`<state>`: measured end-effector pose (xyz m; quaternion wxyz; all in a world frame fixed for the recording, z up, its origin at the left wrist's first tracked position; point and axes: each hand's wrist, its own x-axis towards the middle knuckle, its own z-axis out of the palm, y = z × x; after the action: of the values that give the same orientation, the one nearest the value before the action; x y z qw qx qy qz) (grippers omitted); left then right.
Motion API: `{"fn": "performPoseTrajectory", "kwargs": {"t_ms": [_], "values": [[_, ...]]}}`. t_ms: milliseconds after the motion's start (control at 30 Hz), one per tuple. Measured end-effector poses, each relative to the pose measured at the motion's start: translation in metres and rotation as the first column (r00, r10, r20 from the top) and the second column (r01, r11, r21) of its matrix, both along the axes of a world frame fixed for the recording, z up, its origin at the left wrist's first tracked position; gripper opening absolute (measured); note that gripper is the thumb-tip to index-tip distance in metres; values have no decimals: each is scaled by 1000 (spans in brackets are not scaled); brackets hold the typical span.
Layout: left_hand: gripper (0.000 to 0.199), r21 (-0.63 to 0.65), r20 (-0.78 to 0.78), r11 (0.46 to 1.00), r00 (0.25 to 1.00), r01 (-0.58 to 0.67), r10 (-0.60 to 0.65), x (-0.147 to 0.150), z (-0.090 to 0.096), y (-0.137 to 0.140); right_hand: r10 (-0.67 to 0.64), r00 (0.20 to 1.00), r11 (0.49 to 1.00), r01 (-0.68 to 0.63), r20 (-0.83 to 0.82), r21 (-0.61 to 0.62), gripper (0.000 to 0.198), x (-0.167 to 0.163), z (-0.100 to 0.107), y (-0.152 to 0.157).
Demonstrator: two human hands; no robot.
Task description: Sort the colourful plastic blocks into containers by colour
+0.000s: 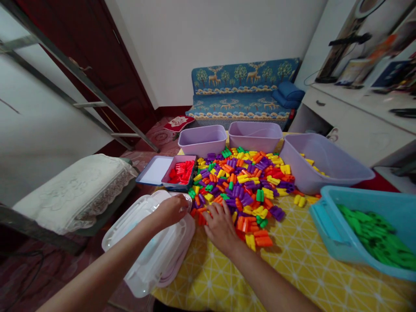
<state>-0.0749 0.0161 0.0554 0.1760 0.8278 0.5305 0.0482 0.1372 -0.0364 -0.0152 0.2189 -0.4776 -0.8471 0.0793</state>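
Observation:
A large heap of plastic tube-shaped toy pieces [240, 190] in purple, orange, yellow, green and red spreads over the table. My right hand [221, 223] lies palm down on the heap's near left edge, fingers stretched and apart, touching orange pieces. My left hand [172, 209] is closed, fingers curled inward, above the clear plastic lids [146, 247] stacked at the table's left edge. Whatever it may hold is hidden. Just beyond it stands an open box with red pieces [182, 172] inside and its lid [156, 170] folded out left.
Behind the heap stand two lilac bins [203, 141], and a third lilac bin [325, 160] at right holds some yellow pieces. A turquoise bin [331, 229] with green pieces is at near right. A yellow patterned cloth [292, 268] covers the table. Left is a cloth-draped stool [74, 190].

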Motion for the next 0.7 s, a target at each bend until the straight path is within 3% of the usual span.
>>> {"fn": "performPoseTrajectory", "kwargs": {"t_ms": [133, 200, 333, 500, 567, 700], "values": [[27, -114, 86, 983, 988, 141, -132, -11, 1, -4, -184, 981, 978, 188, -53, 95, 28, 11, 12, 12], [29, -133, 131, 978, 981, 163, -145, -15, 0, -4, -120, 991, 986, 126, -65, 107, 32, 7, 15, 11], [34, -141, 166, 972, 973, 187, -163, -20, -4, -2, 172, 985, 984, -171, 3, 56, 35, -13, 10, 5], [29, -102, 195, 968, 959, 228, -205, -22, -3, -3, 121, 991, 993, -120, 60, -16, 25, -20, 4, 14], [25, -25, 209, 981, 961, 190, -181, -24, -2, -7, 66, 995, 998, -66, 74, -1, 23, -16, 8, 18], [28, 156, 255, 987, 967, -43, 1, -34, -10, -21, 76, 997, 997, -75, 13, -18, 26, -12, 13, 17]]}}
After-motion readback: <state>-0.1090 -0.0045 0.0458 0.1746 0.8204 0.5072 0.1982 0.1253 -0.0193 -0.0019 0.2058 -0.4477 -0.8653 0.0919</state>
